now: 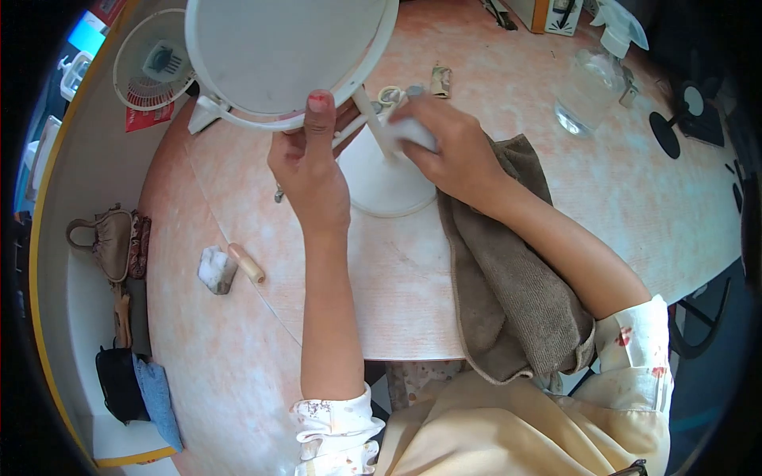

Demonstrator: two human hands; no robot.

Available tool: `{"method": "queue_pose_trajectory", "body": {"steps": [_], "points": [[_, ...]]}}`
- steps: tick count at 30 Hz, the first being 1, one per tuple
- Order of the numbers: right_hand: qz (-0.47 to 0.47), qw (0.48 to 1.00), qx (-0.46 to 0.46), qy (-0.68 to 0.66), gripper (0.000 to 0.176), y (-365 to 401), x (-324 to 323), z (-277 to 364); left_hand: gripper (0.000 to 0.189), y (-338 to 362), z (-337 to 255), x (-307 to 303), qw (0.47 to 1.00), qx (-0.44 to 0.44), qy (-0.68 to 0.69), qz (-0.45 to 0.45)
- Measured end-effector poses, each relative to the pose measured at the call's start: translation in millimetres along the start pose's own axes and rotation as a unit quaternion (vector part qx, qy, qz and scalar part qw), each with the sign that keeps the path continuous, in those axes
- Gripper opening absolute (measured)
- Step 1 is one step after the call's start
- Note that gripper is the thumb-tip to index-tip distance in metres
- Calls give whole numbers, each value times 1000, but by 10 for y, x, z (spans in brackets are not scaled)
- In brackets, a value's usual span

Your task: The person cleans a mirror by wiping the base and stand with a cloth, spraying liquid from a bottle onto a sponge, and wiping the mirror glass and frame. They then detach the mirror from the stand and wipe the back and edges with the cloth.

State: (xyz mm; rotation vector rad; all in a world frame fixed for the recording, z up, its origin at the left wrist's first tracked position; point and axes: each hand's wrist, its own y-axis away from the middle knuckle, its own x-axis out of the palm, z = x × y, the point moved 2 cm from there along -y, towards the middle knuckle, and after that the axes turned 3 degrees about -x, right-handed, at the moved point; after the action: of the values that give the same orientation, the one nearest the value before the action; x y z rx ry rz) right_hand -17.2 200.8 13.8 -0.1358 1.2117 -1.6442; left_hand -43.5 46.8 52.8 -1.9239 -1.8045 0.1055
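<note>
A round white table mirror (294,55) on a stand tilts at the upper middle, its flat side pale grey. My left hand (313,155) grips the lower rim, thumb on the front. The mirror's round white base (389,186) rests on the table. My right hand (456,147) is closed on a white sponge (414,135), blurred, against or close to the stand's stem (369,111). Beneath my right forearm lies a brown towel (520,278), draped over the table's front edge.
A clear spray bottle (583,91) stands at the back right, near a small black stand (667,131). Left of my arm lie a crumpled white lump (216,270) and a beige tube (246,263). A white basket (151,67) and a small bag (111,242) are along the left.
</note>
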Motion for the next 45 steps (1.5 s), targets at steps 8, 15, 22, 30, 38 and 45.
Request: {"method": "queue_pose_trajectory", "body": {"steps": [8,15,22,30,38,45], "points": [[-87,994,-3,-68,29,-155,-166,141,45,3,14,-7,1000,-4,-4,4],[-9,1000,-8,-16,33,-37,-121,57,47,-3,13,15,1000,2,19,10],[21,999,-30,0,32,-19,-34,30,46,6,5,-10,1000,-16,6,11],[-28,998,4,-58,33,-107,-94,107,46,12,-6,10,1000,-18,17,11],[-95,988,106,-53,31,-42,-156,-169,46,-22,101,-74,1000,14,-18,3],[-72,997,10,-40,28,-56,-33,-95,52,8,-26,25,1000,-1,-20,3]]}}
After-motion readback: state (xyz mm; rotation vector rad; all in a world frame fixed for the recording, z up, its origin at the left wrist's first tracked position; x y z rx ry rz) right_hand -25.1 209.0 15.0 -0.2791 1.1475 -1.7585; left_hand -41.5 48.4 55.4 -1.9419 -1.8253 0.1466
